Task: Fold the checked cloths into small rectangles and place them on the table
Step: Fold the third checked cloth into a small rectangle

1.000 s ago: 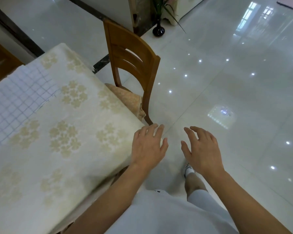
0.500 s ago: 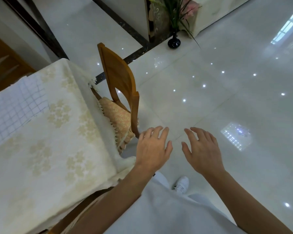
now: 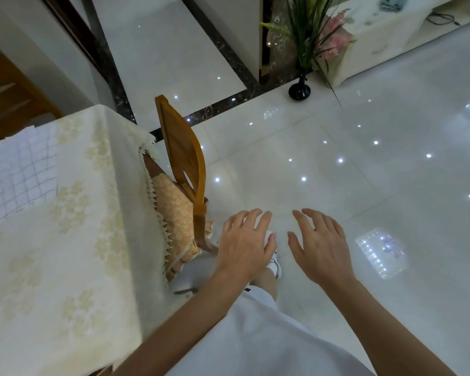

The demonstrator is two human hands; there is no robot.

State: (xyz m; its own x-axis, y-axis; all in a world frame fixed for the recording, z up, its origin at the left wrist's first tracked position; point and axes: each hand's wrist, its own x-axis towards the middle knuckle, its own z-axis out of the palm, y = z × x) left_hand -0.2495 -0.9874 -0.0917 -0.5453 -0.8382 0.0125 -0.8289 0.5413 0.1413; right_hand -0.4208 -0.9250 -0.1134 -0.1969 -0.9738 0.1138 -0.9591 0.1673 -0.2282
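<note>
My 2 hands hang empty, fingers spread, over the floor. The cloth (image 3: 19, 172) lies flat on the surface (image 3: 65, 267), well left; my left hand (image 3: 243, 245) is nearer than my right hand (image 3: 320, 251).

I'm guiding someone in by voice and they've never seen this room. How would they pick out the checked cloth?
Start at the table on the left, draped in a cream floral tablecloth, beside the wooden chair. The checked cloth lies flat on its far left part, running out of frame. It is the only white fabric crossed by a thin blue-grey grid.
</note>
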